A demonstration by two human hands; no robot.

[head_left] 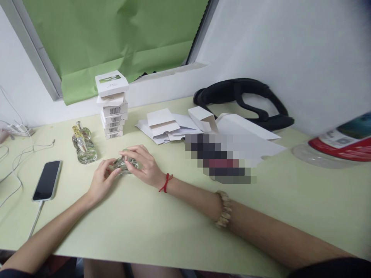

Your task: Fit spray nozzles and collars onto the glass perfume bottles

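Note:
A clear glass perfume bottle [125,168] stands on the table between my two hands. My left hand [103,175] is closed around its left side, thumb and fingers against the glass. From the right, my right hand [144,163] holds the bottle near its neck and top, hiding much of the upper part. Just to the left stand several similar glass perfume bottles [87,154] with gold and silver tops, grouped close together. Behind them rises a stack of small white boxes [115,110], some showing barcodes.
A phone [48,180] on a charging cable lies at the left, near loose white cables [21,158]. Folded white cartons [164,122] lie behind my right hand, beside a blurred-out patch [220,158]. A black strap-like object [240,96] and a red-labelled container [342,144] are farther right.

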